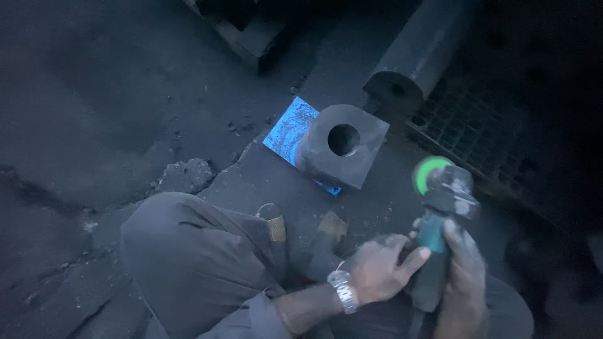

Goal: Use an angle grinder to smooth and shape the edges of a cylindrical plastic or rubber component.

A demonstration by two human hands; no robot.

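A dark square metal block (342,147) with a round hole through it lies on the floor, one side face shining blue. Right of it and nearer to me, both hands hold a teal angle grinder (440,207) with a green-rimmed disc, raised above the floor and apart from the block. My left hand (377,270), with a metal wristwatch, touches the grinder's body from the left. My right hand (461,282) wraps the grinder's handle from below. My bent knee in grey trousers (188,257) fills the lower left.
A thick dark pipe (414,59) lies behind the block. A metal grating (471,125) covers the floor at right. A rough stone (185,176) sits left of the block, and a dark steel beam (251,31) lies at the top. The light is dim.
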